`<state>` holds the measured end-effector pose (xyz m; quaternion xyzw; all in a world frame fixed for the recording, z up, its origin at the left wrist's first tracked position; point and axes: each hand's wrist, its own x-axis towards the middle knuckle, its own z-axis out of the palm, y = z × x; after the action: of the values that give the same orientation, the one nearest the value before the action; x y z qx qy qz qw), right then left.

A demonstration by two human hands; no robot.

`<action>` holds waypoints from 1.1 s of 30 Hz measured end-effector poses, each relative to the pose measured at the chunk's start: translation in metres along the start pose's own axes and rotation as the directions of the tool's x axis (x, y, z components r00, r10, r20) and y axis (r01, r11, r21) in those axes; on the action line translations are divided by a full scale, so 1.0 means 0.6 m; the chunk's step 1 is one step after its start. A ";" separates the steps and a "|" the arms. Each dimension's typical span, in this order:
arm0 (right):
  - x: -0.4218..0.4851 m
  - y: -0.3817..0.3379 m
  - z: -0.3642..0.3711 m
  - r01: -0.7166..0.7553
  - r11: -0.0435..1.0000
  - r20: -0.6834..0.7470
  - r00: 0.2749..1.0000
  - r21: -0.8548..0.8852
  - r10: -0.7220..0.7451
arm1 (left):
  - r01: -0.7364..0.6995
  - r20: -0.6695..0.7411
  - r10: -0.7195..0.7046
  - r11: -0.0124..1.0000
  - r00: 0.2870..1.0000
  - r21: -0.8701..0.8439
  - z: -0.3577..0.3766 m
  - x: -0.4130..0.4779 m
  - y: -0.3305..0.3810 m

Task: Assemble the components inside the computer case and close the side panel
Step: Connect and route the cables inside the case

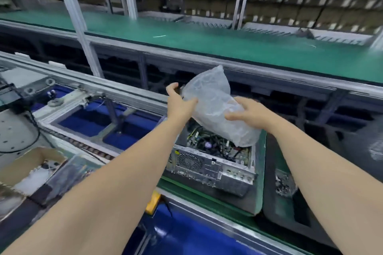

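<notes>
Bag (210,97) over case (209,166) — fingers (231,117) of left hand (179,104), right hand (247,112) gripping.

two bare arms are all that shows of the person. the left forearm (116,172) is uncovered along its whole visible length, broad nearest the camera and tapering to a slim wrist. the right forearm (310,161) is the same, uncovered and smooth. the left grip (179,105) is a bare hand with a slender thumb and fingers. the right grip (248,113) is bare too, seen from the back, knuckles showing. the fingernails are too blurred to make out. the upper arms lie outside the frame, so any sleeve higher up cannot be told.
</notes>
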<state>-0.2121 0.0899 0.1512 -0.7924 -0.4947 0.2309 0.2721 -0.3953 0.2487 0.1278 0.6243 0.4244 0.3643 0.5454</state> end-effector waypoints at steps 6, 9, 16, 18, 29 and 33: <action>0.021 0.056 0.068 -0.094 0.930 0.072 0.989 -0.356 0.127 | -0.549 0.438 0.334 0.574 0.834 0.607 0.033 -0.016 -0.057; 0.046 0.063 0.103 -0.114 0.863 0.062 0.984 -0.493 0.166 | -0.748 0.697 0.326 0.478 0.639 0.461 0.031 -0.003 -0.086; 0.082 0.090 0.192 -0.253 0.818 -0.064 0.964 -0.517 0.258 | -0.760 0.739 0.181 0.123 0.649 0.638 0.063 0.057 -0.152; 0.073 0.099 0.216 -0.287 0.762 -0.170 0.958 -0.580 0.232 | -0.699 0.697 0.073 -0.009 0.713 0.715 0.079 0.069 -0.154; 0.057 0.111 0.192 -0.170 0.870 -0.066 0.985 -0.463 0.158 | -0.579 0.455 -0.451 -0.184 0.768 0.794 0.130 0.120 -0.133; 0.052 0.103 0.184 -0.210 0.898 0.043 0.968 -0.386 0.245 | -0.609 0.512 -0.372 -0.214 0.774 0.764 0.113 0.137 -0.126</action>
<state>-0.2288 0.1185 0.0251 -0.8711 -0.4455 0.1969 0.0623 -0.3124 0.3031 0.0429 0.9203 0.2685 -0.2693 -0.0918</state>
